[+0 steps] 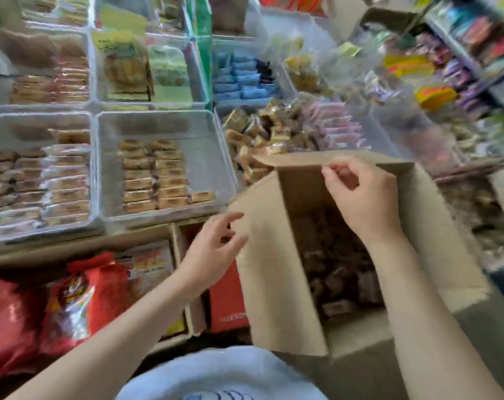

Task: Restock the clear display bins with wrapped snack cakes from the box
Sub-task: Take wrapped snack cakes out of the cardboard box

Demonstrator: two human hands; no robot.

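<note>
An open cardboard box (276,287) stands at the lower right, and dark wrapped snack cakes (336,277) lie deep inside it. My right hand (360,197) is over the box, its curled fingers pinching the edge of the far flap. My left hand (216,249) is at the outer edge of the left flap, fingers loosely spread and just touching the cardboard. Left of the box, a clear display bin (164,124) holds two short rows of wrapped cakes (155,174) and is bare on its right side. The whole view is motion-blurred.
Other clear bins surround it: full rows of cakes at the left (43,183), a heap of brown-wrapped pieces (262,131), pink packets (334,128) and blue packets (239,79). Red snack bags (80,301) and a red carton (226,298) sit below the shelf edge.
</note>
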